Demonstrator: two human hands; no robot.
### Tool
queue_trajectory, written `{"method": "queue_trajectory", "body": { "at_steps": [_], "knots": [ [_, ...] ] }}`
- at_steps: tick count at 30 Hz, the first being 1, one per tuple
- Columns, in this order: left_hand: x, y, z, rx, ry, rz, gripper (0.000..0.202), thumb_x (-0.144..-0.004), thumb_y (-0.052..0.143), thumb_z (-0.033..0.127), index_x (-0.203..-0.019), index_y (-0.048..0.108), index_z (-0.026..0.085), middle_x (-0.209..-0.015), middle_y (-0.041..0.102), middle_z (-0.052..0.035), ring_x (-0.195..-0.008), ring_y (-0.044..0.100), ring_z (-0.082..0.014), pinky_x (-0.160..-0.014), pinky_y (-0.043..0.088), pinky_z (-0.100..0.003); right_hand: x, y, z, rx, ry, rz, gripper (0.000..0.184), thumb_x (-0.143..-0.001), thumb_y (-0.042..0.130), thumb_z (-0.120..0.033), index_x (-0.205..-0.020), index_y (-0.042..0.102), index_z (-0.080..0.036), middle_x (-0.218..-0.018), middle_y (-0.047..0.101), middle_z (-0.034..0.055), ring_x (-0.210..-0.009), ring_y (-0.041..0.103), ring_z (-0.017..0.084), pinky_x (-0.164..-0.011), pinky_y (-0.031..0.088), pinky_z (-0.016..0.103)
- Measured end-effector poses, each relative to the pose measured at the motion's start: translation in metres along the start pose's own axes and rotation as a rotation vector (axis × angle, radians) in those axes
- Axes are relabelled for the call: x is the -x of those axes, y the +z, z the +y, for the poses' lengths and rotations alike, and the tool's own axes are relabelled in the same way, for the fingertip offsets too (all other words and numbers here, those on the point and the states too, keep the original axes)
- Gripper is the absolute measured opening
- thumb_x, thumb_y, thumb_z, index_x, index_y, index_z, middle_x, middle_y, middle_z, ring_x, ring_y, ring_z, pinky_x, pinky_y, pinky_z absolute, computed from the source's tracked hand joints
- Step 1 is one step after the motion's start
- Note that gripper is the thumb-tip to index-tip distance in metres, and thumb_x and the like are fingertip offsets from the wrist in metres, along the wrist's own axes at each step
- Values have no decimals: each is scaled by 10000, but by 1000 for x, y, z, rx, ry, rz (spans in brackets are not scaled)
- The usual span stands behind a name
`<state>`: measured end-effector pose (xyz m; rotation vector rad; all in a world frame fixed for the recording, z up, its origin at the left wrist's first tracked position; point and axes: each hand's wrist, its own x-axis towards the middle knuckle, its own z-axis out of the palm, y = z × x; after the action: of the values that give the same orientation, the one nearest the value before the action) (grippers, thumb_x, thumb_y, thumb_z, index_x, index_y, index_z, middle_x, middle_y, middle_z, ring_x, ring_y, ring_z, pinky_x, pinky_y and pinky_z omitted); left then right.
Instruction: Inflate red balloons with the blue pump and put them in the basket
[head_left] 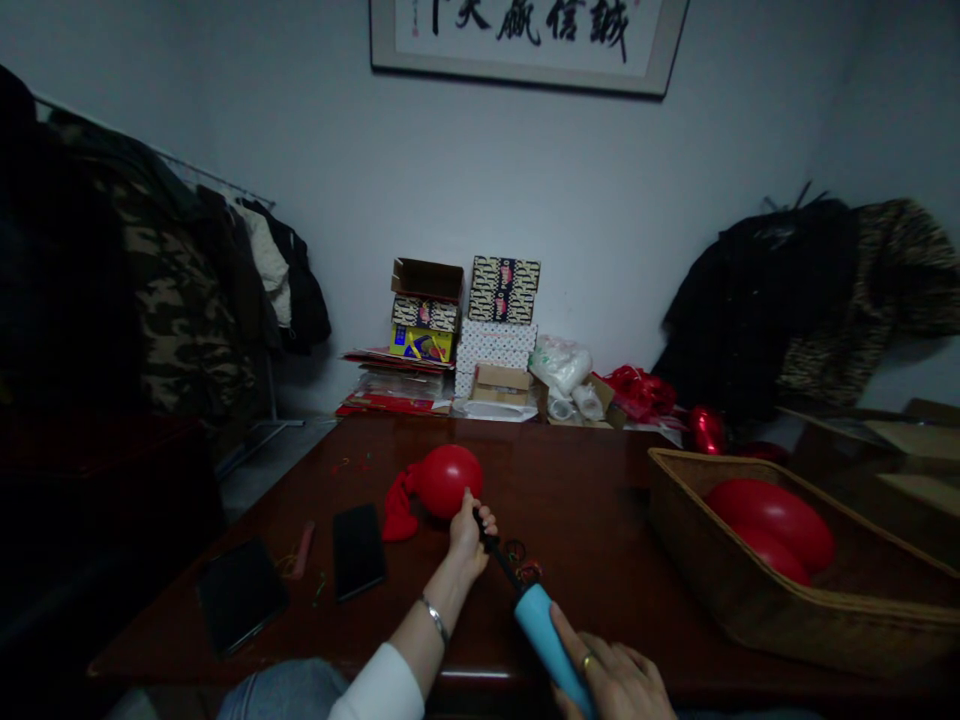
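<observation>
My left hand (471, 530) pinches the neck of a partly inflated red balloon (451, 478) around the black tip of a hand pump. The pump's light-blue barrel (551, 640) slants down to the right, and my right hand (619, 675) is wrapped round it near the bottom of the view. Limp red balloons (400, 512) lie at the left side of the inflated one. Just right of my left hand, a small pile of coloured rubber bands (525, 565) rests on the dark table (592, 500). The neck itself is hidden behind my fingers.
A wicker basket (667, 530) with inflated red balloons (772, 520) stands on the right. Two dark flat devices, a tablet (241, 597) and a phone (358, 550), lie left, with a reddish strip (304, 550) between them. Stacked boxes (495, 345) and plastic bags (561, 365) are behind the table.
</observation>
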<state>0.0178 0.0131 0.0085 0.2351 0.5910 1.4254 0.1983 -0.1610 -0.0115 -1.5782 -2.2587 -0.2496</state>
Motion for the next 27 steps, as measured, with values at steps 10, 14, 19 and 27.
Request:
{"method": "queue_trajectory", "body": {
  "at_steps": [10, 14, 19, 27],
  "knots": [
    [8, -2, -24, -99, -7, -8, 426, -727, 603, 550, -678, 397, 181, -493, 396, 60, -387, 352, -52, -373, 292, -170, -45, -18, -41, -67, 227, -171, 558, -808, 443, -247, -1360, 366, -265, -1034, 640, 62, -931, 589, 217, -827, 377, 360],
    [8, -2, -22, -106, 11, 6, 412, -732, 613, 528, -680, 400, 179, -490, 400, 62, -390, 355, -49, -378, 291, -167, -49, -20, -44, -73, 258, -207, 559, -806, 454, -260, -1357, 367, -282, -1050, 636, 58, -950, 581, 218, -843, 361, 356],
    [6, -1, -18, -93, 26, 23, 356, -798, 566, 457, -669, 379, 182, -481, 367, 72, -368, 316, -39, -355, 232, -154, -44, -15, -44, -72, 238, -164, 560, -808, 454, -257, -1359, 360, -299, -1046, 636, 51, -950, 582, 218, -852, 360, 367],
    [1, -6, -17, -77, 43, 18, 313, -821, 545, 417, -684, 390, 181, -490, 358, 72, -367, 320, -42, -348, 218, -151, -25, 5, -24, -57, 94, -68, 618, -812, 474, -309, -1393, 267, -329, -1041, 643, 34, -897, 610, 196, -797, 401, 347]
  ]
}}
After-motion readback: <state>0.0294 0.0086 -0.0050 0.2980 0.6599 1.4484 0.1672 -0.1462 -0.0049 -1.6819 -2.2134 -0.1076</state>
